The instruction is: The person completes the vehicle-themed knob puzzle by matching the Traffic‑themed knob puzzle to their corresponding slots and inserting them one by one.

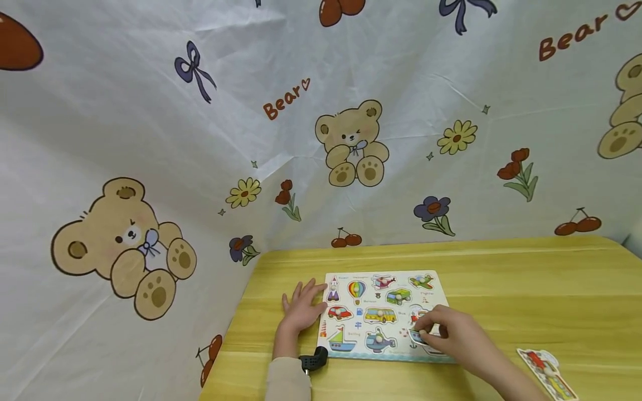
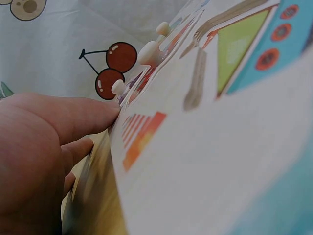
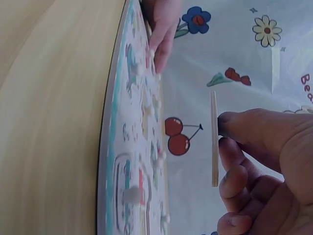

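Observation:
A white wooden peg puzzle board [image 1: 368, 353] lies on the table, with knobbed vehicle pieces in it, among them a rocket, a balloon, a bus [image 1: 379, 316] and a sailboat [image 1: 342, 344]. My left hand [image 1: 303, 309] rests at its left edge, fingers spread, the fingertips and thumb touching the border. Over the board's lower right part, my right hand [image 1: 453, 334] pinches a thin puzzle piece [image 3: 214, 142] between thumb and fingers. The piece appears edge-on in the right wrist view, apart from the board; its printed picture is mostly hidden.
On the wooden table [image 1: 551, 289], right of the board, lies a flat printed cut-out [image 1: 548, 374] with red and yellow pictures. A white cloth [image 1: 426, 83] with bears and flowers hangs behind and at the left. The left wrist bears a black device [image 1: 314, 361].

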{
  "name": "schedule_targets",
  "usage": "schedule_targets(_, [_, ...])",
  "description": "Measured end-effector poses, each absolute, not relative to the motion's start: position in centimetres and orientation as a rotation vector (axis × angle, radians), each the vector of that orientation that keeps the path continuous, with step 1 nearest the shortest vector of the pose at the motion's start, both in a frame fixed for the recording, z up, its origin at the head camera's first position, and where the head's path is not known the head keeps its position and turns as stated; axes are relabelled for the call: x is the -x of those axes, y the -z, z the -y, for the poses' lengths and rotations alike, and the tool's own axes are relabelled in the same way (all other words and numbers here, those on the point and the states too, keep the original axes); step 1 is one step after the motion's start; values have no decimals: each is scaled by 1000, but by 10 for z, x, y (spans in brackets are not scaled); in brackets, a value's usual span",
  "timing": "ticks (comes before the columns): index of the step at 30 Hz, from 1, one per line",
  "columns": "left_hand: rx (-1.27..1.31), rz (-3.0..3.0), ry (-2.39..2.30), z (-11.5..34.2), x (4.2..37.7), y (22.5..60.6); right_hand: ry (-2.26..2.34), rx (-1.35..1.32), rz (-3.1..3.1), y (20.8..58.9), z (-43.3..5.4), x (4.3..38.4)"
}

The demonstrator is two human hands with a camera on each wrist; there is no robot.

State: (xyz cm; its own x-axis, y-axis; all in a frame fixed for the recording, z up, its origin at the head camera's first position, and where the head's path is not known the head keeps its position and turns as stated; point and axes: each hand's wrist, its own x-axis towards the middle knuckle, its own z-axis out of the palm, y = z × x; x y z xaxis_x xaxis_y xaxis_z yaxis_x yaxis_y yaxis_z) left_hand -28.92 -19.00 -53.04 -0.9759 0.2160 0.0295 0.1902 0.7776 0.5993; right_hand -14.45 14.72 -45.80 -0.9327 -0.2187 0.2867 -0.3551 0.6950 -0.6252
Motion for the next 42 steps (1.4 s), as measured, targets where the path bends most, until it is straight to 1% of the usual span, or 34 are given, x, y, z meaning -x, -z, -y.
schedule_targets(4, [-326, -2918, -974, 189, 288, 529, -1090, -511, 2675, 455, -133, 151])
schedule_targets(9, [-320, -2923, -954, 189, 289, 528, -1081, -509, 2706, 453, -112, 160])
schedule_targets(26, [-323, -2922, -999, 188, 289, 530, -1124, -594, 2737, 467, -40, 177])
schedule_targets(34, [-327, -2935, -973, 188, 291, 533, -1064, -568, 2767, 473, -18, 183])
schedule_targets(38, [-332, -2930, -978, 188, 291, 532, -1056, -524, 2799, 479, -10, 186])
schedule_targets(42, [-335, -2932, -971, 189, 290, 531, -1018, -536, 2794, 487, -4, 188])
